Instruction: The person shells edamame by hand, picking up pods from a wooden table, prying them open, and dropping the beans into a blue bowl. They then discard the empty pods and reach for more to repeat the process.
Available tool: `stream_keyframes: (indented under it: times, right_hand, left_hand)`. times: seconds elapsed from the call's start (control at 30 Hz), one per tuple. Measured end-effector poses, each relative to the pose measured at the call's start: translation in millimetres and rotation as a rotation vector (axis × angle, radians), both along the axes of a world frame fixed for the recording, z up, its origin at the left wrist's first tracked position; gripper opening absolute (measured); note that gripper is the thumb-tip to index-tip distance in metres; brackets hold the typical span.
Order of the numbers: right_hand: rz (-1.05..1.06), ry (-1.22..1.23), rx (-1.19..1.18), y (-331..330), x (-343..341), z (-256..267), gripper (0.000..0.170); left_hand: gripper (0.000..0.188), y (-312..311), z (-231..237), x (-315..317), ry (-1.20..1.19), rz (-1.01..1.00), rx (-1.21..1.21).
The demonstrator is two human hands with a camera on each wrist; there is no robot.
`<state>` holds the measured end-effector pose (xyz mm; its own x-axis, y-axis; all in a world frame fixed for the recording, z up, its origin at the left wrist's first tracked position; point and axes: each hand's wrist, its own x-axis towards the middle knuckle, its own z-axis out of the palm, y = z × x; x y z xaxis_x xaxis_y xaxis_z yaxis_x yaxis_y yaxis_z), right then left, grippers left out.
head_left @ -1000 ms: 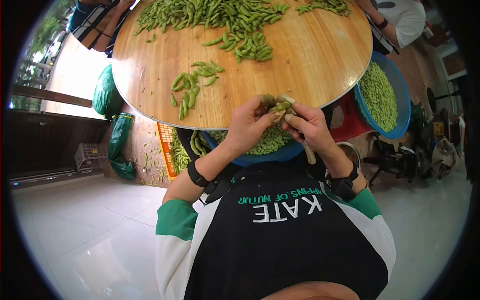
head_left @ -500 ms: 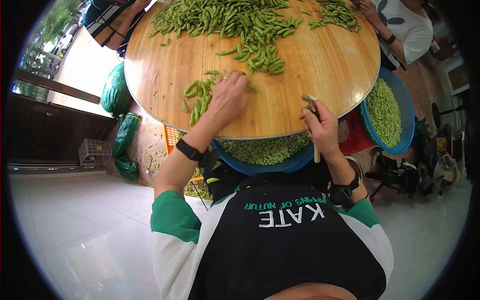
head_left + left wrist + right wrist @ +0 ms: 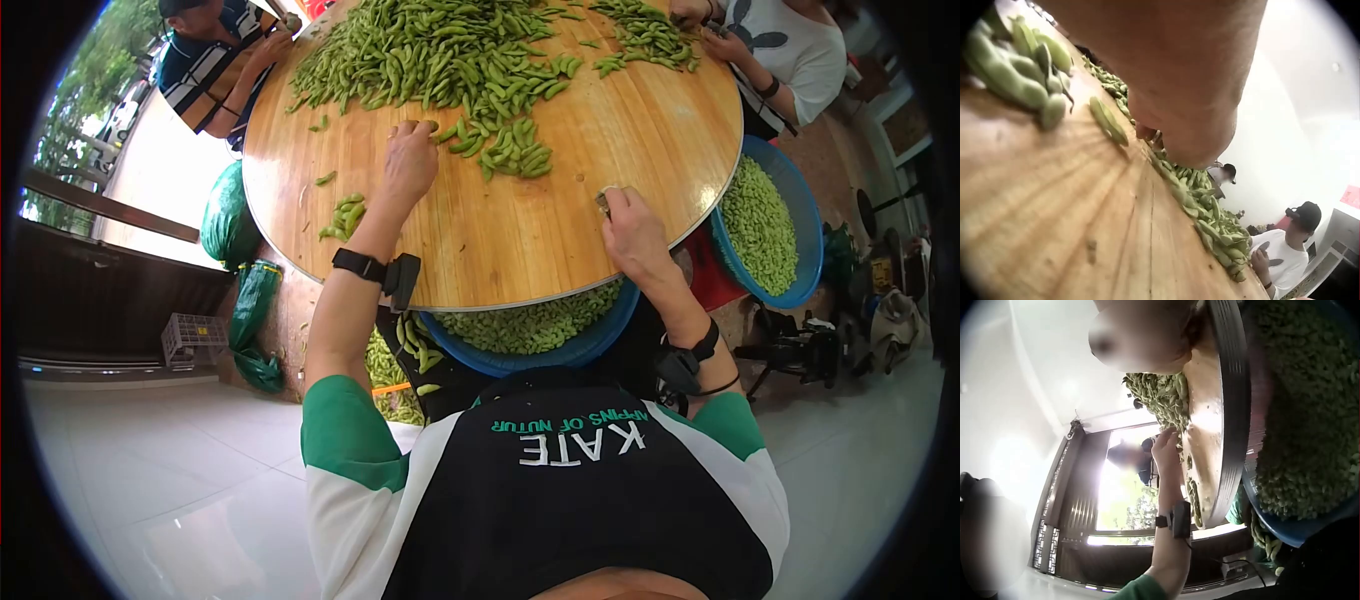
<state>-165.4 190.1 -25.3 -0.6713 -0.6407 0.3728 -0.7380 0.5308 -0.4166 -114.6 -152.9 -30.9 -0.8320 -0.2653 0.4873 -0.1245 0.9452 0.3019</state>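
My left hand (image 3: 410,165) reaches out over the round wooden table (image 3: 520,240), back upward, its fingertips at the near edge of a big heap of green soybean pods (image 3: 430,60). A pod (image 3: 446,133) lies right beside those fingertips. In the left wrist view the left hand (image 3: 1179,106) hides its own fingers. By the table's near right edge, my right hand (image 3: 635,235) is curled, with something small and greyish (image 3: 603,202) at its fingertips; the light handle seen in it earlier is hidden now. A few pods (image 3: 345,215) lie left of my left forearm.
Under the table edge stands a blue basin (image 3: 620,325) of shelled beans, and a second blue basin (image 3: 820,250) is at the right. Two other people sit across the table. A smaller pod pile (image 3: 650,40) lies at the far right. Green sacks (image 3: 230,215) stand at the left.
A second ago both hands worked together at a pod near the table edge. They parted; the left hand moved over the small pod group, then farther out to the heap. The right stayed near the edge.
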Motion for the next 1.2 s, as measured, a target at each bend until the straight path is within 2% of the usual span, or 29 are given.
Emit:
stream_keyframes:
  times: [0.07, 0.2, 0.27, 0.3, 0.37, 0.4, 0.43, 0.47, 0.5, 0.53, 0.6, 0.63, 0.7, 0.73, 0.77, 0.83, 0.97, 1.03, 1.07, 1.2]
  right_hand:
    - [0.049, 0.006, 0.039, 0.0, 1.2, 5.2, 0.022]
    - [0.129, 0.006, 0.118, -2.1, 0.0, 12.2, 0.015]
    - [0.160, -0.007, 0.104, -2.7, 1.5, 13.8, 0.015]
    - [0.189, -0.017, 0.092, -2.6, 2.3, 13.9, 0.014]
    - [0.172, -0.039, 0.116, -4.5, 1.4, 11.5, 0.014]
    - [0.155, -0.058, 0.141, -4.4, 3.1, 9.9, 0.015]
    - [0.149, -0.066, 0.145, -3.1, 8.2, 12.4, 0.015]
    - [0.246, -0.150, 0.124, -2.4, 14.0, 19.1, 0.018]
    - [0.344, -0.235, 0.102, -2.2, 19.5, 23.9, 0.021]
    - [0.339, -0.246, 0.109, -1.3, 26.4, 24.3, 0.021]
    - [0.547, -0.399, 0.031, 1.3, 41.8, 25.0, 0.022]
    - [0.541, -0.404, 0.035, 1.1, 49.2, 29.9, 0.022]
    - [0.416, -0.976, -0.304, 2.7, 61.8, 43.6, 0.032]
    - [0.386, -1.208, -0.342, 5.6, 62.7, 48.2, 0.038]
    - [0.377, -1.213, -0.338, 6.5, 65.7, 44.7, 0.038]
    - [0.434, -1.406, -0.580, 5.1, 71.9, 32.2, 0.036]
    - [0.510, -1.520, -0.636, 9.8, 75.1, 12.9, 0.036]
    - [0.520, -1.567, -0.699, 10.7, 78.8, 15.9, 0.036]
    - [0.532, -1.609, -0.765, 10.4, 80.2, 16.9, 0.037]
    - [0.540, -1.623, -0.768, 11.2, 82.8, 15.3, 0.041]
  left_hand:
    - [0.016, 2.0, -6.3, -4.0, -0.085, 0.057, -0.043]
    - [0.013, 21.1, 0.6, 14.1, -0.048, 0.068, 0.051]
    - [0.013, 36.1, 14.1, 29.9, 0.004, 0.041, 0.291]
    - [0.013, 43.5, 16.9, 37.6, 0.002, 0.041, 0.291]
    - [0.011, 60.9, 20.7, 53.9, 0.063, -0.146, 0.981]
    - [0.011, 73.0, 27.1, 63.2, 0.054, -0.148, 0.985]
    - [0.009, 86.4, 35.7, 72.8, 0.008, -0.152, 1.189]
    - [0.008, 97.3, 40.1, 80.1, -0.039, -0.154, 1.393]
    - [0.008, 105.3, 39.5, 85.1, -0.045, -0.153, 1.401]
    - [0.007, 113.3, 37.4, 90.4, -0.028, -0.200, 1.495]
    - [0.009, 129.6, 28.9, 98.5, 0.012, -0.284, 1.650]
    - [0.009, 136.5, 27.3, 101.5, 0.007, -0.285, 1.657]
    - [0.010, 150.1, 27.7, 108.8, -0.011, -0.322, 1.746]
    - [0.010, 156.3, 29.6, 111.0, -0.022, -0.328, 1.770]
    - [0.010, 161.5, 28.8, 111.1, -0.027, -0.327, 1.779]
    - [0.011, 169.6, 26.6, 110.7, -0.012, -0.380, 1.820]
    - [0.013, 178.5, 22.3, 108.8, -0.025, -0.361, 1.793]
    - [0.015, 179.4, 21.2, 109.1, -0.047, -0.378, 1.663]
    - [0.015, 181.0, 21.1, 110.5, -0.048, -0.374, 1.663]
    - [0.016, 185.8, 18.5, 112.5, -0.030, -0.364, 1.704]
